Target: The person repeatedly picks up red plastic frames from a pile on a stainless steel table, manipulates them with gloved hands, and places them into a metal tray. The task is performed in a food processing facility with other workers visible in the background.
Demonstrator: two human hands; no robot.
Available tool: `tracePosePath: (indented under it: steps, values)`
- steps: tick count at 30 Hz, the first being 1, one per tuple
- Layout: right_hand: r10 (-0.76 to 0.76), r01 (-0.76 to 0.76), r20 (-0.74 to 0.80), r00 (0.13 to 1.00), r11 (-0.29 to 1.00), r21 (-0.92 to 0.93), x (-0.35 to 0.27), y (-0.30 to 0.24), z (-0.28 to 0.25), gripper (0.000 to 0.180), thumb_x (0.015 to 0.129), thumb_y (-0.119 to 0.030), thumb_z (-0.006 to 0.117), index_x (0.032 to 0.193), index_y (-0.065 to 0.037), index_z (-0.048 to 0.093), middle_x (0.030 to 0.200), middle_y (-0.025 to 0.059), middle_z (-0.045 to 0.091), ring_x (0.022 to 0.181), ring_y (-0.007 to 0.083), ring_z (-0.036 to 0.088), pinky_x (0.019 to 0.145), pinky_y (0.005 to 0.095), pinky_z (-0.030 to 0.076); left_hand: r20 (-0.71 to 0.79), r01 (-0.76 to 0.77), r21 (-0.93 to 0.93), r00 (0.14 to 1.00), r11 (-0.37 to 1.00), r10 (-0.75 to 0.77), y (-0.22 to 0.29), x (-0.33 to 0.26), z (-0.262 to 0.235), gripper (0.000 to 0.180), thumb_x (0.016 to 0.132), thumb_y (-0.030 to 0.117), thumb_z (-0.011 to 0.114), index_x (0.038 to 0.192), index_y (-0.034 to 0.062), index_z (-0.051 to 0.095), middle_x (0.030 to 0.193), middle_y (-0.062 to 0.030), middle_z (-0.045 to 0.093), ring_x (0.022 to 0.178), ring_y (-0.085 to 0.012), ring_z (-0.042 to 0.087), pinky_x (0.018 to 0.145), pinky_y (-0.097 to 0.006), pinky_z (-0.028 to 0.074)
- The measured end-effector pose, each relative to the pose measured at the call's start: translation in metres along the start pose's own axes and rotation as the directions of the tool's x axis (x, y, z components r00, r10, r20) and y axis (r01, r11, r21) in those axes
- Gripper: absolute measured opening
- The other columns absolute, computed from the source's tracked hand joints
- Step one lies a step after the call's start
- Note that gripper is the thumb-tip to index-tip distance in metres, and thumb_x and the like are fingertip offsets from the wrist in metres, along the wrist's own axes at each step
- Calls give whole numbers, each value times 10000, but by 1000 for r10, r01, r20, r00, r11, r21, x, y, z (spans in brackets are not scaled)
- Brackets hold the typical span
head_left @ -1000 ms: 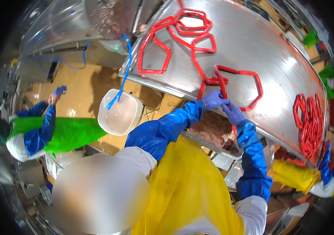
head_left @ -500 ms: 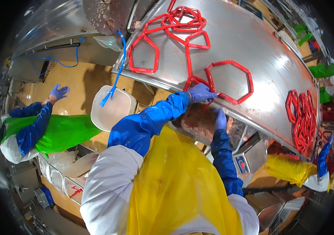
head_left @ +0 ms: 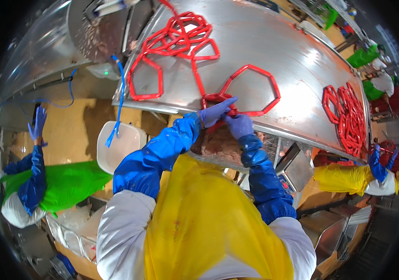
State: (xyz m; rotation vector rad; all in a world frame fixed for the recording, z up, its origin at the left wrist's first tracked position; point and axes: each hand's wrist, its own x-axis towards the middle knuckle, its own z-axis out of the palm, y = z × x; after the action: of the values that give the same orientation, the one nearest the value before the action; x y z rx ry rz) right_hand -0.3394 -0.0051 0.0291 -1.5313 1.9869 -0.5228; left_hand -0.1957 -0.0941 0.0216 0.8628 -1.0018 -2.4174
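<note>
At the near edge of the steel table, my left hand [head_left: 216,113] grips the red sausage links [head_left: 252,112], its index finger reaching out to the right. My right hand [head_left: 239,125] is closed on the same chain, just beside it. The links between the two hands are partly covered by my fingers. From there one loop spreads over the table to the right. A strand leads away from me to a tangled heap of links [head_left: 174,39] by the stuffing machine. Just below my hands lies a tray of ground meat [head_left: 220,150].
A steel table [head_left: 265,44] stretches ahead, with another pile of red links [head_left: 347,119] at its right end. A white tub [head_left: 122,154] and a blue hose [head_left: 121,88] are at left. One co-worker in a green apron [head_left: 75,184] stands left, another in yellow [head_left: 342,178] right.
My right hand has come up from the meat tray to the links beside my left hand. The view has shifted, and the left co-worker's arm has moved.
</note>
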Motion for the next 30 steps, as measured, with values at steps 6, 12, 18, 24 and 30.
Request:
tracePosePath:
  steps: [6, 12, 18, 24, 30]
  values:
    - [-303, 338, 186, 935, 920, -200, -6, -18, 5, 317, 835, -319, 679, 1041, -87, 744, 1004, 207, 741, 901, 414, 707, 825, 514, 569, 216, -374, 892, 846, 254, 487, -9, 26, -41, 368, 954, 167, 593, 1273, 2, 673, 1168, -191, 722, 1072, -345, 681, 965, -432, 523]
    - [-61, 58, -32, 998, 993, -99, 6, -15, -13, 365, 867, -428, 659, 1030, -117, 756, 976, 178, 749, 904, 395, 720, 799, 496, 578, 232, 190, -52, 957, 980, -173, 6, 22, -49, 457, 1046, 473, 522, 1111, 69, 726, 1033, -57, 751, 940, -134, 687, 851, -271, 535]
    - [0, 0, -1, 1000, 996, -89, -23, -29, -51, 397, 881, -460, 643, 1025, -110, 764, 940, 184, 751, 890, 383, 726, 806, 487, 583, 15, 205, 173, 977, 963, -211, 13, 24, -21, 721, 1009, 723, 431, 994, 78, 752, 900, -41, 751, 812, -138, 677, 792, -263, 533]
    - [-285, 288, -123, 951, 958, 4, -2, 10, -19, 366, 855, -389, 675, 1062, -96, 752, 932, 182, 749, 858, 411, 714, 801, 497, 570, -13, 140, 159, 990, 977, -140, 8, 25, 0, 586, 1030, 633, 504, 945, 92, 714, 788, -10, 671, 690, -133, 638, 709, -289, 548]
    - [10, 4, -268, 963, 999, 50, 14, 32, -8, 478, 893, -445, 695, 1221, -98, 711, 975, 191, 753, 865, 379, 733, 825, 479, 577, -109, 5, 300, 994, 954, 29, 0, 36, -18, 419, 1070, 460, 545, 1102, 63, 677, 908, -48, 720, 726, -170, 679, 659, -310, 564]
